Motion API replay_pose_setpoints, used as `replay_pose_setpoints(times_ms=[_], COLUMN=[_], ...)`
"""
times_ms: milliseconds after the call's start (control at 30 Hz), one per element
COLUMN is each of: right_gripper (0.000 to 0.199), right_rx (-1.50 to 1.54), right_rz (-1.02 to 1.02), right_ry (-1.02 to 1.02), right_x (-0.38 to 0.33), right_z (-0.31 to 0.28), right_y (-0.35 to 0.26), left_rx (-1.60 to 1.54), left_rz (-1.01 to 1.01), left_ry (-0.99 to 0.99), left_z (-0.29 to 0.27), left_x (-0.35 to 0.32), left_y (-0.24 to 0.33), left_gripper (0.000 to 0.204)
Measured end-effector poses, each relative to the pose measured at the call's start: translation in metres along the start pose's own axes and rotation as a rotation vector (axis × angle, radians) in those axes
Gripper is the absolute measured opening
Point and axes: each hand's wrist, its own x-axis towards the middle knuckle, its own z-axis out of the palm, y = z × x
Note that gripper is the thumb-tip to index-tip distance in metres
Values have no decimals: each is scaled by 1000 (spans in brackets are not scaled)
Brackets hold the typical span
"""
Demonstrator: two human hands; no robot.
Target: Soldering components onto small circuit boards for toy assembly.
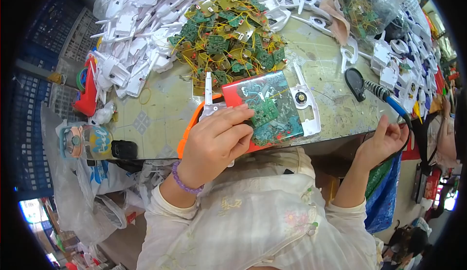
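My left hand (216,141) rests on a red-edged work board (279,100) at the table's near edge, fingers pressing a small green circuit board (265,112) and a white plastic part (209,105). A purple bead bracelet circles that wrist. To the right, a white plastic frame with a small round speaker (302,98) lies on the board. My right hand (382,141) hangs off the table's edge with its fingers curled around a thin dark cable. A soldering iron (374,91) with a blue handle lies on the table just above that hand.
A heap of green circuit boards with yellow wires (226,39) fills the middle of the table. White plastic shells (136,32) pile up at the left and along the right (404,51). A clear bag of boards (367,5) sits far right. A tape roll (95,141) hangs at the left edge.
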Motion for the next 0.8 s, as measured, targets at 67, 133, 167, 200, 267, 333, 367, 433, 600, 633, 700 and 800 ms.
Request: replay_pose_setpoints(times_ms=[67, 133, 167, 200, 267, 333, 367, 433, 600, 633, 700, 800], right_gripper=[31, 27, 27, 27, 28, 24, 24, 25, 21, 22, 21, 16], right_rx=[-147, -224, -226, -274, -321, -450, -452, -416, -609, -584, -605, -541], right_rz=[4, -35, -34, -4, 29, -20, -20, 25, 4, -16, -69, -272], right_ry=[-50, -114, -112, -124, -149, -281, -281, -410, -580, -529, -425, -166], right_x=[17, 29, 34, 38, 44, 51, 56, 68, 75, 76, 83, 89], right_z=[-6, 3, 5, 5, 8, 7, 4, 1, 5, 4, -6, -47], right_y=[7, 0, -1, 0, -2, -6, -5, -2, 2, 2, 0, -46], left_rx=[42, 37, 33, 32, 39, 42, 46, 48, 38, 43, 49, 24], left_rz=[9, -4, -18, -15, -28, -33, -33, -38, -32, -36, -49, -45], left_ry=[-9, -9, -6, -7, 25, 42, 59, 63, 80, 82, 85, 70], left_z=[0, 2, 3, 4, 5, 5, 5, 6, 9, 10, 10, 9], left_x=[-2, -3, -3, -3, -4, -5, -5, -4, -4, -5, -6, -2], left_y=[0, 2, 3, 4, 3, 4, 5, 6, 5, 5, 3, 5], left_gripper=[16, 16, 16, 16, 16, 16, 16, 16, 16, 16, 16, 16])
